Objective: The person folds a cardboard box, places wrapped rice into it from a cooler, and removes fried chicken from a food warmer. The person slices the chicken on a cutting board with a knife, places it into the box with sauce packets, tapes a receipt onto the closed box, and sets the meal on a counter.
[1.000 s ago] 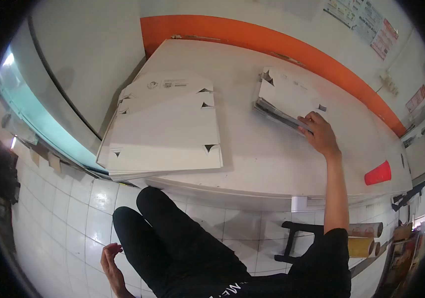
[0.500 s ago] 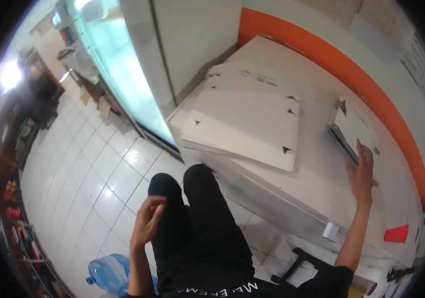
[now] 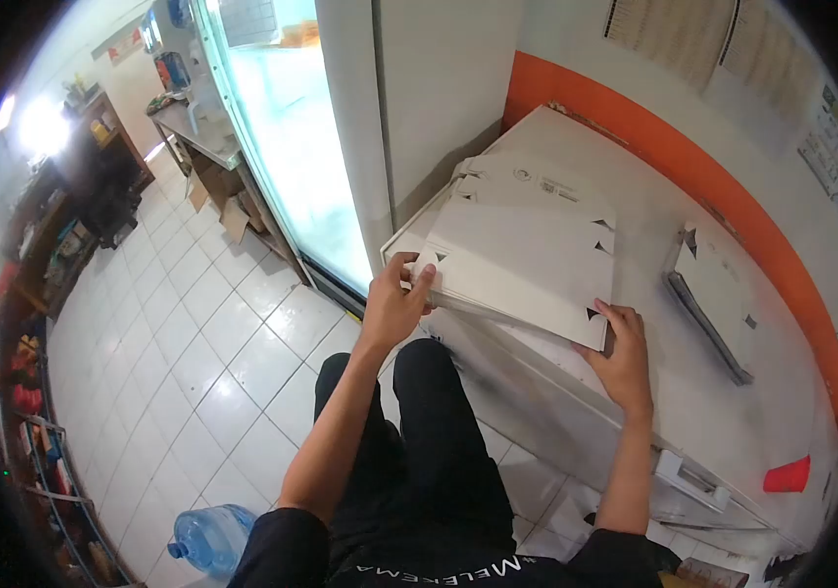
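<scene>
A stack of flat white cardboard box blanks [image 3: 527, 255], with small triangular cut-outs and printing at the far end, lies on the white chest-like surface [image 3: 674, 421] before me. My left hand [image 3: 397, 302] is closed on the stack's near left corner, thumb on top and fingers at the edge. At the near right corner, my right hand [image 3: 623, 358] grips the edge, its fingertips beside a dark cut-out. How many sheets each hand pinches is hidden. Farther right rests a narrower bundle of folded white cardboard [image 3: 718, 294], apart from both hands.
A red cup [image 3: 788, 474] lies at the right of the surface. An orange band [image 3: 674, 132] runs along the wall behind. On the tiled floor at lower left is a blue water jug [image 3: 211, 539]. A lit glass-fronted cabinet [image 3: 292, 137] stands left, with shelves [image 3: 42, 441] beyond.
My right hand has left the narrower bundle and moved left to the stack's near right corner. My left hand has risen from above my lap to its near left corner. The view has shifted.
</scene>
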Demonstrator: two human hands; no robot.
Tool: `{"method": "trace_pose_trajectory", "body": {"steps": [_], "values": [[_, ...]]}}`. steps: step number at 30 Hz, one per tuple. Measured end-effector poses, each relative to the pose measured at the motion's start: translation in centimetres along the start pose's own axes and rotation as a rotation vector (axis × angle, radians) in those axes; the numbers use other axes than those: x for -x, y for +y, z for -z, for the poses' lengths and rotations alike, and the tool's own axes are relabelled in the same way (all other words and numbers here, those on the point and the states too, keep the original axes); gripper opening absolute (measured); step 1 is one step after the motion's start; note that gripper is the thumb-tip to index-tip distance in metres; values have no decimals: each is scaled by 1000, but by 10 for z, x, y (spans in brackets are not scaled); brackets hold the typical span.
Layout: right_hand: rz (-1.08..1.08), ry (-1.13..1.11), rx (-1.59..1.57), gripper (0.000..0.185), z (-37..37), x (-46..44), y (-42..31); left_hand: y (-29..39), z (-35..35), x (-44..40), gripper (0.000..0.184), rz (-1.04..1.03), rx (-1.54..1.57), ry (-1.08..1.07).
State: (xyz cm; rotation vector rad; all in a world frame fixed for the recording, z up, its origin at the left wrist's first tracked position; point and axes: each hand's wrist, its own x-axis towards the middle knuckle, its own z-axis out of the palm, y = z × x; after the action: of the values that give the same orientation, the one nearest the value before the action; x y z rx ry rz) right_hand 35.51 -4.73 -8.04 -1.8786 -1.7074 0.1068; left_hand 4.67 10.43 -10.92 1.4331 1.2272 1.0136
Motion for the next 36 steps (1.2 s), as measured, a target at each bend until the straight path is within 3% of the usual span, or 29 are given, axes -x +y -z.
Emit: {"method": "trace_pose_trajectory", "body": {"steps": [9, 13, 15, 16, 18, 22, 24, 29, 36], "values": [[-77, 28, -174, 66, -5, 0, 4, -1, 4, 10, 42, -13, 286, -46], [-99, 30, -126, 68, 0, 6, 1, -11, 2, 13, 48, -26, 241, -7], [-22, 63, -62, 67, -10, 6, 25, -24, -3, 7, 58, 16, -34, 19], [-131, 13, -226, 65, -6, 4, 6, -12, -1, 15, 61, -19, 16, 40], [-58, -2, -140, 65, -10, 1, 24, -16, -4, 18, 59, -93, -40, 93], [17, 54, -136, 56, -16, -3, 22, -4, 10, 23, 57, -111, -67, -41], [68, 61, -19, 48, -10, -1, 10, -11, 5, 27, 58, -196, -148, 34], [124, 134, -111, 49, -10, -1, 8, -13, -8, 34, 66, -307, -172, 99], [183, 148, -120, 49, -9, -1, 15, -11, -14, 40, 70, -311, -201, 149]]}}
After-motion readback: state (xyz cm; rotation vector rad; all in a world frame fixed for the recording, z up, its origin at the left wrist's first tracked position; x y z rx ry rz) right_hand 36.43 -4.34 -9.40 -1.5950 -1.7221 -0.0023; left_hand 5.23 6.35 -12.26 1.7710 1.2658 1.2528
